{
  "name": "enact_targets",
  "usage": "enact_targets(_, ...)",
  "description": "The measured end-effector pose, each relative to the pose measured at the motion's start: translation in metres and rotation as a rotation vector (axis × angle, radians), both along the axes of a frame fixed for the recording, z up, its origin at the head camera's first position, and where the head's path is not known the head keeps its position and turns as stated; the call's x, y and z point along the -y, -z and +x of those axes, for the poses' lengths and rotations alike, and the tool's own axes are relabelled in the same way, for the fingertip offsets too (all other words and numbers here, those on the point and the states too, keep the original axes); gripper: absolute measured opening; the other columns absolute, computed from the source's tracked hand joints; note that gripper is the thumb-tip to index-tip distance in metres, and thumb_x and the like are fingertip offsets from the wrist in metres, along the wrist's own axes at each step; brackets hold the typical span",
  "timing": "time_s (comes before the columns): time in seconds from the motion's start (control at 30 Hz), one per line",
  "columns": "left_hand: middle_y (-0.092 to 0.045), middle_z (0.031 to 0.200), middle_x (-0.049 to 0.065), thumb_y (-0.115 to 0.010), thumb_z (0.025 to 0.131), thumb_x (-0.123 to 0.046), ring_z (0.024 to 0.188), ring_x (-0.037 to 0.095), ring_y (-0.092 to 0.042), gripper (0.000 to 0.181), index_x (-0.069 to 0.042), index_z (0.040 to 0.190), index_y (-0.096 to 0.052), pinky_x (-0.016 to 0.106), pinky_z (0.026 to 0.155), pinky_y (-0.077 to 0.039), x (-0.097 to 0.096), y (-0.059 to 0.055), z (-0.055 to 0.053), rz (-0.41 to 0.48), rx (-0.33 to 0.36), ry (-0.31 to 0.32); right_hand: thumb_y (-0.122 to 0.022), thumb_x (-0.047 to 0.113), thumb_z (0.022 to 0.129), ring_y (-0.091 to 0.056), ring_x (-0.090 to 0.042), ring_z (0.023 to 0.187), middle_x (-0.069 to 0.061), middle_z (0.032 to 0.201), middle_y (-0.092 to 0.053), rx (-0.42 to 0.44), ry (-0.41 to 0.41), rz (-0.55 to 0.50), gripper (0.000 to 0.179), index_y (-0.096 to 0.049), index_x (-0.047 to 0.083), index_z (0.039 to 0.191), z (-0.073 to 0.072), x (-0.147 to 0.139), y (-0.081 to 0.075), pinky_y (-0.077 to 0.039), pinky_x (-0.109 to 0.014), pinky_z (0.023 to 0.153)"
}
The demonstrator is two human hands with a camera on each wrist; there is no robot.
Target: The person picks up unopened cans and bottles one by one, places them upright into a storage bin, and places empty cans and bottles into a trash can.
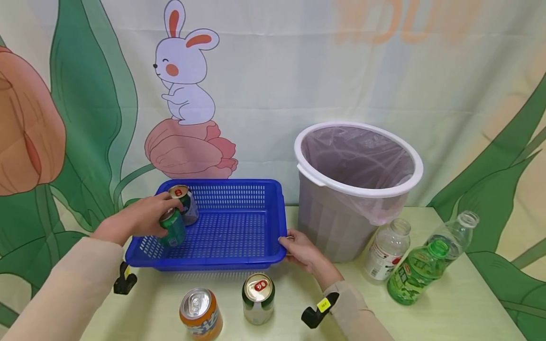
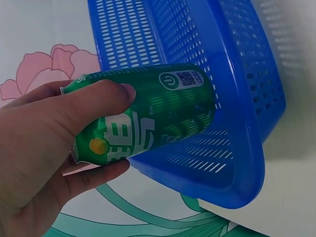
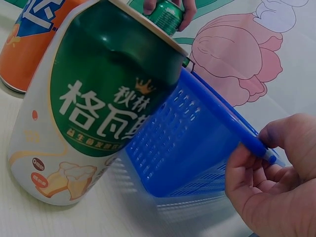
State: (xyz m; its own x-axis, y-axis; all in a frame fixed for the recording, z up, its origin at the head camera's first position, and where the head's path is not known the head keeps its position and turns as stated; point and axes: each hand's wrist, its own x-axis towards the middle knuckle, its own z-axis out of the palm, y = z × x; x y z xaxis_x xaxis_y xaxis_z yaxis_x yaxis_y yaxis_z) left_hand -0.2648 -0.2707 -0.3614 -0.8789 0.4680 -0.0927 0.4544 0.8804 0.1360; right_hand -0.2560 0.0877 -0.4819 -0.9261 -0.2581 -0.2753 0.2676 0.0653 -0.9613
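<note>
My left hand [image 1: 147,215] grips a green soda can [image 1: 174,229] by its upper part, at the left end of a blue plastic basket [image 1: 204,260]. In the left wrist view, thumb and fingers wrap the can [image 2: 148,111] near one end. Behind it, inside the basket, stands a dark green and silver can [image 1: 189,210] with a gold top. My right hand [image 1: 304,250] pinches the basket's right rim near its front corner; the right wrist view shows the thumb above and curled fingers below the rim [image 3: 247,138].
In front of the basket stand an orange can [image 1: 206,322] and a green and white can [image 1: 258,303]. A bin [image 1: 337,227] with a plastic liner is right of the basket. Beside it are a clear labelled bottle [image 1: 386,251], a green bottle [image 1: 415,274] and another clear bottle [image 1: 456,234].
</note>
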Motion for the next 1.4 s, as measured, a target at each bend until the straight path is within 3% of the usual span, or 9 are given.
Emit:
enact_targets(0.73,-0.049,0.111,0.019,-0.078,0.068,-0.011,0.083,0.027,-0.054,0.056,-0.007,0.119,-0.056,0.048,0.072,-0.053,0.003,0.021,-0.016,0.022,0.045,-0.067,-0.047,0.009,0.093,-0.056,-0.01,0.062,-0.008,0.084,-0.062,-0.004,-0.005,-0.013,0.017,-0.046,-0.003,0.105,0.0,-0.001,-0.001,-0.045,-0.023,0.057)
enact_targets(1.13,-0.047,0.118,0.027,-0.078,0.069,-0.011,0.089,0.035,-0.056,0.055,-0.007,0.118,-0.056,0.051,0.074,-0.053,0.004,0.035,-0.024,0.039,0.021,-0.105,-0.046,0.009,0.093,-0.057,-0.01,0.063,-0.01,0.087,-0.063,-0.012,-0.01,-0.013,0.018,-0.046,-0.004,0.106,0.0,-0.002,0.0,-0.046,-0.023,0.057)
enact_targets(1.4,-0.046,0.119,0.028,-0.079,0.069,-0.011,0.098,0.04,-0.055,0.056,-0.007,0.12,-0.055,0.055,0.079,-0.05,0.002,0.045,-0.029,0.047,0.05,-0.138,-0.047,0.009,0.093,-0.056,-0.009,0.062,-0.01,0.086,-0.062,-0.007,-0.006,-0.012,0.021,-0.046,-0.005,0.109,0.0,-0.001,0.0,-0.045,-0.022,0.055)
